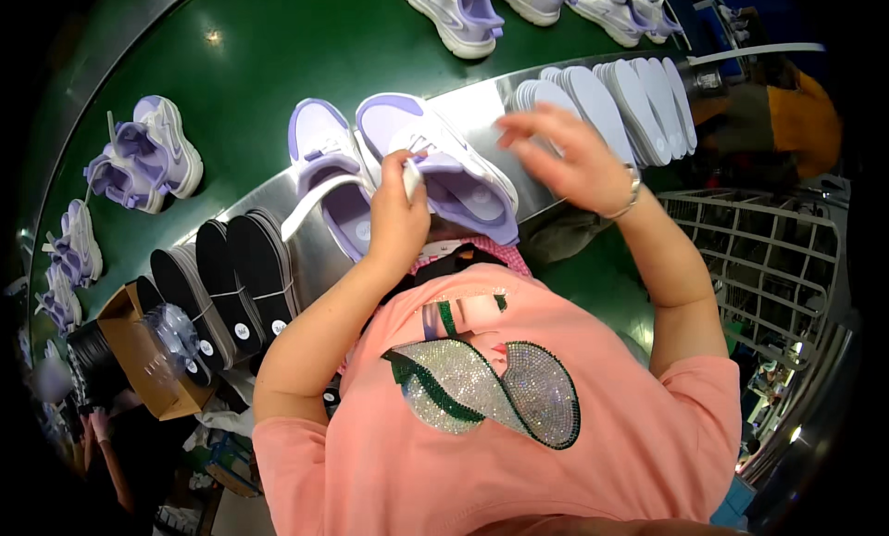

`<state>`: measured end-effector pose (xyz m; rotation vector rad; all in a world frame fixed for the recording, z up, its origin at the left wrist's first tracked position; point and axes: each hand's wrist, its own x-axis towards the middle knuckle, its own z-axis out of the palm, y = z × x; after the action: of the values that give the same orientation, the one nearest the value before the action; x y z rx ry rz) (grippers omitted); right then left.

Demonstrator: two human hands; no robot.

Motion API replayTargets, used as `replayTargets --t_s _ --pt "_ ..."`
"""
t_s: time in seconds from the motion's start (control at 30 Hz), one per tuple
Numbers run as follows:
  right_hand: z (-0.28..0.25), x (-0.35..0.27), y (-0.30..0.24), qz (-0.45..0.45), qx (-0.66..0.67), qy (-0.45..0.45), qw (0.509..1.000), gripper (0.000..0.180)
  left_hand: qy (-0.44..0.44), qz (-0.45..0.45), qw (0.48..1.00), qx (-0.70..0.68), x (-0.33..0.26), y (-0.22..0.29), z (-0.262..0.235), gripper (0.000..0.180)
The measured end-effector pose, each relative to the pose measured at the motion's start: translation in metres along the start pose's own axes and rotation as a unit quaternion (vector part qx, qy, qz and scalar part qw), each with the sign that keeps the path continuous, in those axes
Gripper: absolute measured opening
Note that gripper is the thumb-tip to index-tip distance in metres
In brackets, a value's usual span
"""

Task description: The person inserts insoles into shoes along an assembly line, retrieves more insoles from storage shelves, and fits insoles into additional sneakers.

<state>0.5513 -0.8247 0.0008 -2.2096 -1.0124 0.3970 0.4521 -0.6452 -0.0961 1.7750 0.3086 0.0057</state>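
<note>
Two white and lilac sneakers stand side by side in front of me, toes pointing away. My left hand (398,212) is closed at the opening of the right-hand sneaker (463,179), pinching its white strap (413,177). Beside it, the left-hand sneaker (324,156) has its white strap flung open to the left. Pale lilac insoles show inside both shoes. My right hand (574,161) hovers to the right of the pair, fingers apart and holding nothing, a little blurred. It is near the stacks of light grey insoles (588,105).
Bundles of black insoles (259,267) lie at the left on the metal ledge (482,114). More sneakers (148,156) sit on the green surface (269,63). A cardboard box (139,351) holds clear plastic. At the right is a wire rack (755,249). Another person's hand (99,425) shows lower left.
</note>
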Motion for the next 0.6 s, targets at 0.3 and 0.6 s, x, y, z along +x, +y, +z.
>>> replayTargets --t_s 0.3,0.6 --pt "0.041 -0.050 0.025 0.190 0.130 -0.022 0.973 0.026 -0.052 0.241 0.958 0.149 -0.012 0.014 0.002 0.048" --pt "0.035 -0.050 0.013 0.071 -0.045 -0.065 0.994 0.023 -0.028 0.212 0.968 0.133 -0.003 0.013 0.008 0.044"
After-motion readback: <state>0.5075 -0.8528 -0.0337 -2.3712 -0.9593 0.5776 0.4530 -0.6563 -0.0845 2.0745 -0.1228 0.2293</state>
